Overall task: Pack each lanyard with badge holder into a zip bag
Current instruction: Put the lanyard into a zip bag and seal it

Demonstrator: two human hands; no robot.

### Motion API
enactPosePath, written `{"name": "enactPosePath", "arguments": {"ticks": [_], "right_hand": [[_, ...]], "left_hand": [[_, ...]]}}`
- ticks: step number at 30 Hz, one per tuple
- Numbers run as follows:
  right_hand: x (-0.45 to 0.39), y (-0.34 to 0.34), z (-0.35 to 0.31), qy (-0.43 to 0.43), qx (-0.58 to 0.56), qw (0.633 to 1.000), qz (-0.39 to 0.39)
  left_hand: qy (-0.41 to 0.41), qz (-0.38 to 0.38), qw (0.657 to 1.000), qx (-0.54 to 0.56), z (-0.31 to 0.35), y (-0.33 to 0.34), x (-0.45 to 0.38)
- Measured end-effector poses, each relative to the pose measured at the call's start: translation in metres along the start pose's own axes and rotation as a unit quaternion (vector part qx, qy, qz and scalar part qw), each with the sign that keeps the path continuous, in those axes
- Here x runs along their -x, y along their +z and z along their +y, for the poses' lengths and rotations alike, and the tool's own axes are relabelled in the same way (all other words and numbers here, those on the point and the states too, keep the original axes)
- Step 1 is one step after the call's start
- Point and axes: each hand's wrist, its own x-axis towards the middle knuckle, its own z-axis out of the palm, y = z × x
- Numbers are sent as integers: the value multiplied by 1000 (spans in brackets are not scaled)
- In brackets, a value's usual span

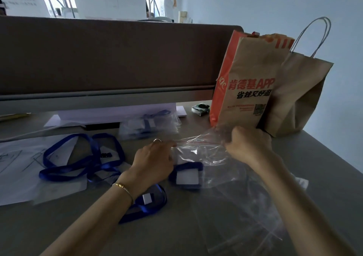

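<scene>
Both hands hold a clear zip bag just in front of the printed paper bag on the counter. The left hand pinches the bag's red zip line at its left end; the right hand has its fingers curled round the right end. Inside the bag, toward its bottom, lies a rolled blue lanyard with a badge holder. Left of the paper bag, a loose lanyard sprawls over white paper, another lies under the left wrist, and a packed bag sits farther back. A plain paper bag stands right of the printed one.
</scene>
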Motion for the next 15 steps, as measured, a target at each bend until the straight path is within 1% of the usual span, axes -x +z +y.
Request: {"name": "enactPosePath", "arguments": {"ticks": [2, 4, 8, 10, 13, 14, 15], "right_hand": [[-3, 0, 11, 60, 28, 996, -58], [-8, 2, 18, 81, 15, 990, -114], [-14, 8, 15, 62, -130, 971, -190], [-15, 9, 12, 41, -217, 955, -196], [-16, 10, 9, 13, -346, 927, -143], [-17, 10, 7, 6, -398, 908, -131], [-16, 10, 4, 4, -459, 878, -133]], "left_hand": [[21, 1, 1000, -7, 2, 2, 0], [28, -17, 999, -29, 6, 1, 0], [26, -11, 999, -38, 4, 5, -3], [29, -4, 999, -30, 3, 8, -4], [19, -2, 1000, -8, -1, 11, -7], [10, -1, 1000, 5, -5, 13, -9], [-3, -4, 1000, 25, -8, 15, -11]]}}
